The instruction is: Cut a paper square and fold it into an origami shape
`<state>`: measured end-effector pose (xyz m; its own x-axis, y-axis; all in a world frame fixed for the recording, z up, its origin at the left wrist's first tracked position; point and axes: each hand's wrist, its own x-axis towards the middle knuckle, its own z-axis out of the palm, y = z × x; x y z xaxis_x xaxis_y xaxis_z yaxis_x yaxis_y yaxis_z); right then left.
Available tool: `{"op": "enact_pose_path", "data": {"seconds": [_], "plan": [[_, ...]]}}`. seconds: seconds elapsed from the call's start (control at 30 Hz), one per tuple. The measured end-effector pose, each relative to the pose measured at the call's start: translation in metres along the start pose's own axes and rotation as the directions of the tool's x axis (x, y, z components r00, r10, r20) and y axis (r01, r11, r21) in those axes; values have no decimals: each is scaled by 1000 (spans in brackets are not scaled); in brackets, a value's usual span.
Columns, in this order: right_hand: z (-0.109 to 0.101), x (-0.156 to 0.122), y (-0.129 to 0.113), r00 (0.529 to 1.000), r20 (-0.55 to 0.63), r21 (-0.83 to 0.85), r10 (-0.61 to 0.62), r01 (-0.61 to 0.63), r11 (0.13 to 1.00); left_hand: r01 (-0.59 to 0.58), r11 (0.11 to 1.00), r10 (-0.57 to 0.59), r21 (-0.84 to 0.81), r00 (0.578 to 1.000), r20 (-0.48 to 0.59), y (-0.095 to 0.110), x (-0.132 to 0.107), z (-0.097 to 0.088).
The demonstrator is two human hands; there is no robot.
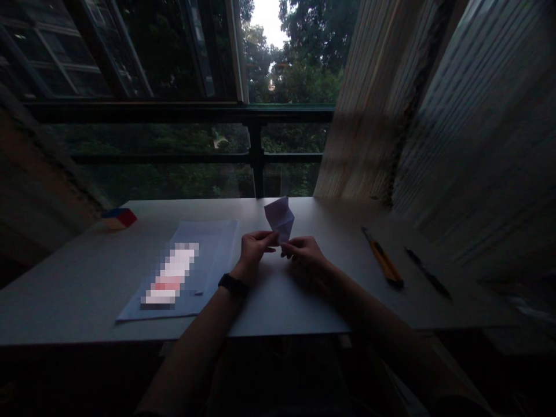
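Note:
Over the middle of the white table, a small folded piece of paper (279, 215) stands up between my two hands. My left hand (256, 248), with a dark band on its wrist, pinches the paper's lower left side. The fingers of my right hand (306, 250) close on its bottom tip from the other side. The paper shows creases and pointed corners, and its lower end is partly covered by my fingers. Dim light hides the finer folds.
Left of my hands lie paper sheets (212, 249) with a blurred-out patch. A red and blue cube (119, 218) sits at the far left of the table (87, 278). On the right are a yellow utility knife (384, 260) and a dark pen (428, 273). Curtains flank the window.

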<state>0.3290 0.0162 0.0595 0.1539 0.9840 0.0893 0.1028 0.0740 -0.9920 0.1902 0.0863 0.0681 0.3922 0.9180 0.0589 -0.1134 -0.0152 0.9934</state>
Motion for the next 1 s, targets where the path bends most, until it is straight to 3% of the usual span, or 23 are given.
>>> {"op": "enact_pose_path", "data": {"seconds": [0.27, 0.67, 0.9, 1.0], "plan": [[0, 1, 5, 997, 74, 16, 4, -5, 1000, -1, 1000, 1, -18, 1000, -17, 1, -1, 1], [8, 4, 10, 996, 2, -248, -90, 88, 965, 69, 994, -67, -89, 997, 28, 1, -1, 1], [5, 1, 4, 987, 134, -326, -93, 132, 936, 9, 1000, -9, 6, 1000, -18, 0, 0, 0], [6, -1, 1, 987, 135, -317, -91, 130, 940, -22, 1000, 23, 15, 1000, -21, -2, 1, -1]]}}
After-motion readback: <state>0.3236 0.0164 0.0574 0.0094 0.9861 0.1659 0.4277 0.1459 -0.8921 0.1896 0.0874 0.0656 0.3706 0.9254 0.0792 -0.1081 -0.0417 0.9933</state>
